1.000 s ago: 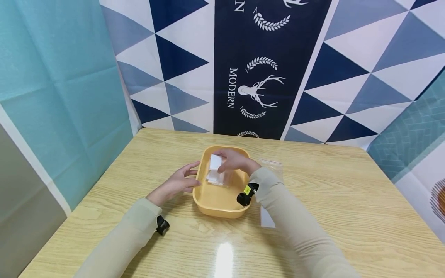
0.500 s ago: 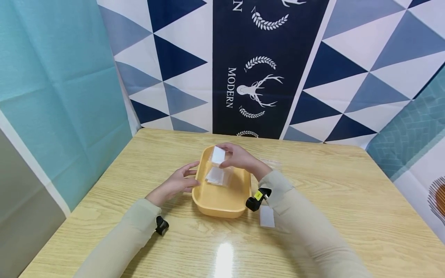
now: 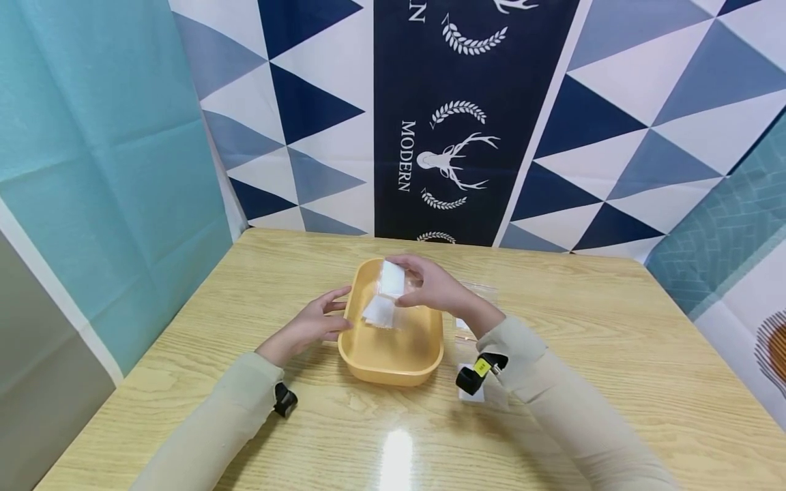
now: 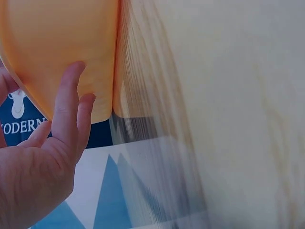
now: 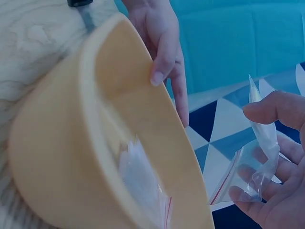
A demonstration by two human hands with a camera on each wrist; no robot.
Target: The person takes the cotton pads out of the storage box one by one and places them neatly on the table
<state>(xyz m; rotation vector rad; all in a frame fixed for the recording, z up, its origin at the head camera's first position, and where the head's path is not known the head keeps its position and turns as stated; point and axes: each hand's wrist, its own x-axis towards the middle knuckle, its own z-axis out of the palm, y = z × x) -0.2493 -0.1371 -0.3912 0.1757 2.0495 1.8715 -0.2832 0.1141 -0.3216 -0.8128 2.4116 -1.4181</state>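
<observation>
A yellow-orange plastic basin [image 3: 393,356] stands on the table. My left hand [image 3: 309,324] holds its left side, thumb over the rim and fingers along the outer wall [image 4: 43,38]. Above the back of the basin, my right hand [image 3: 437,285] pinches a clear zip bag [image 3: 392,278] with a white insert between thumb and fingers. In the right wrist view, the held bag [image 5: 267,143] shows a red seal line and hangs outside the rim. More white-filled zip bags [image 3: 379,311] lie inside the basin, toward its left wall.
To the right of the basin, more clear zip bags with white inserts [image 3: 471,394] lie on the wooden table [image 3: 589,341], partly hidden by the right arm. A patterned cloth [image 3: 319,136] hangs behind the table's back edge, with a blue cloth [image 3: 123,123] at left.
My right hand has lifted a zip bag from the others in the basin and drawn it slightly right. The right forearm has shifted right, uncovering bags on the table. The left hand stays put.
</observation>
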